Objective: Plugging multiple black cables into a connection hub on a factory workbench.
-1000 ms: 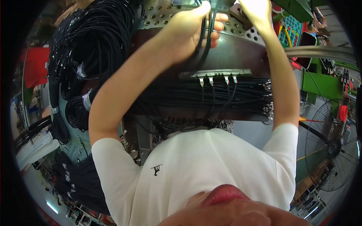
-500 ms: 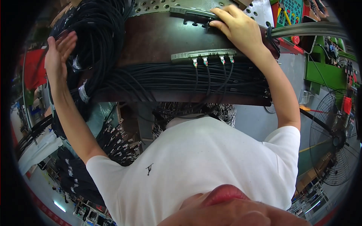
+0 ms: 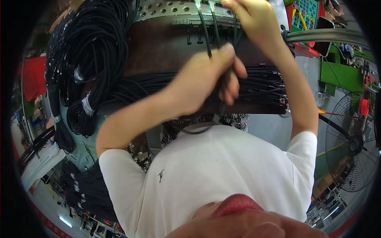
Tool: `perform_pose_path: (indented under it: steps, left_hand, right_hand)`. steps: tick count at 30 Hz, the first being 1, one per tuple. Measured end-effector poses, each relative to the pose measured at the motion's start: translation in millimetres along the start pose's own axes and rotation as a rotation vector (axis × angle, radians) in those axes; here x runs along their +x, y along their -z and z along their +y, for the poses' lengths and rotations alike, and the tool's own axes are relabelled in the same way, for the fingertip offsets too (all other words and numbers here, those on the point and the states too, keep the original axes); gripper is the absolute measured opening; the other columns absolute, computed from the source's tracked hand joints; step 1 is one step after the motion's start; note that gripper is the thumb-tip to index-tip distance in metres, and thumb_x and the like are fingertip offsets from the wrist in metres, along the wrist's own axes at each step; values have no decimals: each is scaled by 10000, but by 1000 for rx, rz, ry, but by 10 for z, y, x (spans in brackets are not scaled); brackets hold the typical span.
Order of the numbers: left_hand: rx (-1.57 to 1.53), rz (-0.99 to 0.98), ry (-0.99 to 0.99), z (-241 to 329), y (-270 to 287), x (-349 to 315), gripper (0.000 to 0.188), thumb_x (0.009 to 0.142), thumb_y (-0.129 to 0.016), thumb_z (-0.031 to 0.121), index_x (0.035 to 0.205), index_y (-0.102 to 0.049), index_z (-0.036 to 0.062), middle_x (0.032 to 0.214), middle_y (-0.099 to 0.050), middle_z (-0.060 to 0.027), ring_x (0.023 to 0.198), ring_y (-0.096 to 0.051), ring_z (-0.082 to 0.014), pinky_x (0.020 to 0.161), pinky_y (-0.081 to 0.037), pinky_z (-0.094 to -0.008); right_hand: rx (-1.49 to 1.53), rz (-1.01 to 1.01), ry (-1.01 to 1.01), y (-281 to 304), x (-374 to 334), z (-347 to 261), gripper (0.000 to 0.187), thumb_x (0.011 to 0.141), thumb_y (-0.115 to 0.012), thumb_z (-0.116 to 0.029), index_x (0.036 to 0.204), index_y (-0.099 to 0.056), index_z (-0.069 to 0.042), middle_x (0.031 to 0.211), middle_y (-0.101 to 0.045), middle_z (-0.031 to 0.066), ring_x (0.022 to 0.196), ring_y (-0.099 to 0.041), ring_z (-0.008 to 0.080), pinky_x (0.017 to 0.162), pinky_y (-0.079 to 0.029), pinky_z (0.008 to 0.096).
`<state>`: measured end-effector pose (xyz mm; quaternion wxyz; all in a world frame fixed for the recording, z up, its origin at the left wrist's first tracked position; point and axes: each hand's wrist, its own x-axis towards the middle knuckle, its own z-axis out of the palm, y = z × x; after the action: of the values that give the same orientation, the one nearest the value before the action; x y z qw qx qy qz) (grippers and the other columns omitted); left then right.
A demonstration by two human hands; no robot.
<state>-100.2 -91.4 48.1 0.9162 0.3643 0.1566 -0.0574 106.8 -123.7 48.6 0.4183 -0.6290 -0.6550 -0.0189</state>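
My left hand is closed round several black cables over the middle of the dark board. From this fist the cables run away from me to pale plugs near the top edge of the view. My right hand is beside the plugs at the far side, its fingers curled. What those fingers hold is cut off by the top edge and cannot be made out. Under the cables, a grey metal bar lies along the far side of the board, with small black clips showing below it.
More black cables lie across the board's near part. Big coiled cable bundles with shiny ties hang at the left. A perforated metal plate borders the dark board. A fan stands at the right.
My left hand has come from the coils at the left to the middle and closed on the cables. The plugged cable ends have moved away from me, up to the far side.
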Motion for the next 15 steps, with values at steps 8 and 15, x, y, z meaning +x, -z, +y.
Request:
perform_pose_path:
  steps: [8,15]
  left_hand:
    - [-317,-159,-235,1200,917,1121,157,972,-496,136,854,-559,56,651,-520,-34,480,-497,-146,411,-409,-258]
    - [-10,-83,-224,1197,1109,1058,295,1026,-455,271,883,-588,50,617,-550,-65,533,-551,-177,474,-462,-295]
  right_hand:
    - [-134,32,-71,-428,723,1227,282,945,-532,-229,1123,-639,-38,1075,-670,152,992,-623,294,855,-481,405]
    - [-349,27,132,-360,562,1052,320,927,-488,-181,1185,-616,-41,1108,-656,187,1014,-621,325,885,-479,418]
